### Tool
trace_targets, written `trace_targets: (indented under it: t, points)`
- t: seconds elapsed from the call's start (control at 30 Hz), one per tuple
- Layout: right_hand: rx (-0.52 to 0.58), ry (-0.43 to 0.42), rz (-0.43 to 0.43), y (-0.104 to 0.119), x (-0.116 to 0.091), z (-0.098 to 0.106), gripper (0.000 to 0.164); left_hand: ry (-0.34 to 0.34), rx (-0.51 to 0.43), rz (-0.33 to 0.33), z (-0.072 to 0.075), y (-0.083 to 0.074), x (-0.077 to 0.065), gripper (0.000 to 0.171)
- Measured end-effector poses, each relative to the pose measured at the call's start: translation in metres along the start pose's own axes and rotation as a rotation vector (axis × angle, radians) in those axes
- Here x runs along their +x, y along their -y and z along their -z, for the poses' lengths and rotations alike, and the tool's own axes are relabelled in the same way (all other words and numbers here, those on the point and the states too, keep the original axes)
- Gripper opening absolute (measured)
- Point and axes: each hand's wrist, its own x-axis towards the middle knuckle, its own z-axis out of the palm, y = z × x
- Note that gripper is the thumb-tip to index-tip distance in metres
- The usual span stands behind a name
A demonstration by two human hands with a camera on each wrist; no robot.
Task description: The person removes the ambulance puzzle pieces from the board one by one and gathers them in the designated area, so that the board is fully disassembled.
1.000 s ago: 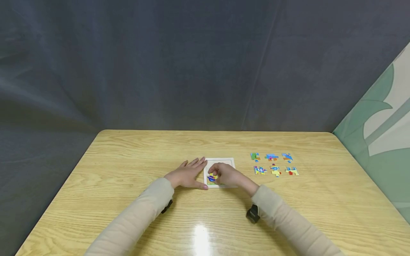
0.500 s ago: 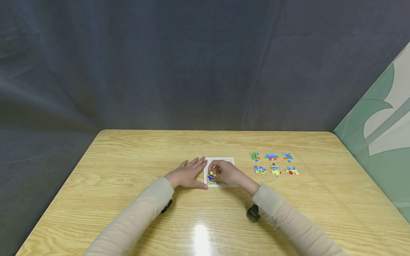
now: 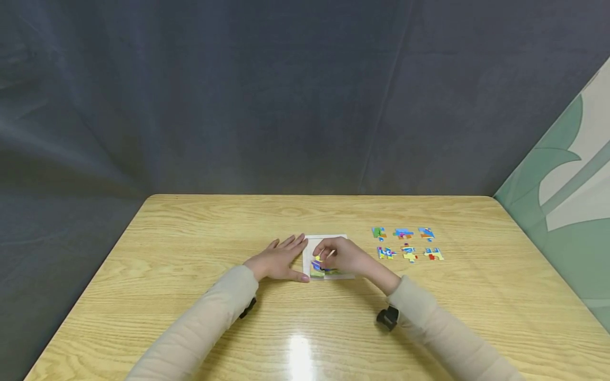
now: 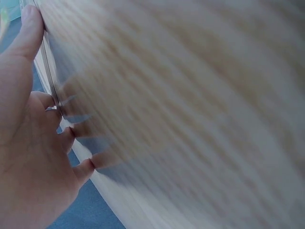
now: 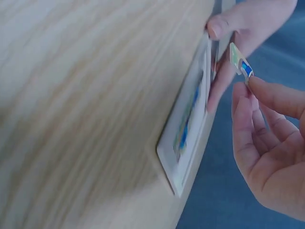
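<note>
My right hand [image 3: 344, 257] pinches a jigsaw piece [image 5: 241, 63] between thumb and fingertips. The piece is held up above a white puzzle frame [image 5: 167, 164], and shows green, yellow and blue. Inside the frame, coloured pieces [image 5: 188, 119] lie along the near side, partly hidden by my right hand in the head view. My left hand [image 3: 278, 261] lies flat with fingers spread at the left edge of the frame, its thumb at the near left corner. In the left wrist view, the left fingertips [image 4: 85, 169] touch the table beside the frame.
Several loose jigsaw pieces [image 3: 409, 254] lie in two rows on the wooden table [image 3: 190, 233], to the right of the frame. A dark curtain [image 3: 305, 106] hangs behind the table, and a green and white patterned panel [image 3: 572, 211] stands at the right.
The right hand has lifted the piece from the near left corner of the frame and shifted slightly right. The left hand has stayed in place.
</note>
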Motion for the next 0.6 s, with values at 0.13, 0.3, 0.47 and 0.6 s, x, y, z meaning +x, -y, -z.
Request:
trace_targets:
  t: [0.13, 0.3, 0.47, 0.6]
  points:
    - [0.027, 0.002, -0.026, -0.001, -0.007, 0.010, 0.020, -0.001, 0.009, 0.004, 0.000, 0.001, 0.001, 0.094]
    - [0.066, 0.004, -0.057, -0.011, -0.014, 0.023, 0.024, 0.000, 0.011, 0.006, 0.001, 0.000, 0.001, 0.095]
    - [0.064, -0.008, -0.053, -0.020, -0.022, 0.033, 0.025, 0.002, 0.000, 0.002, 0.002, -0.002, -0.001, 0.094]
    - [0.058, -0.016, -0.058, -0.024, -0.029, 0.040, 0.027, 0.005, 0.001, -0.006, 0.002, -0.002, -0.002, 0.094]
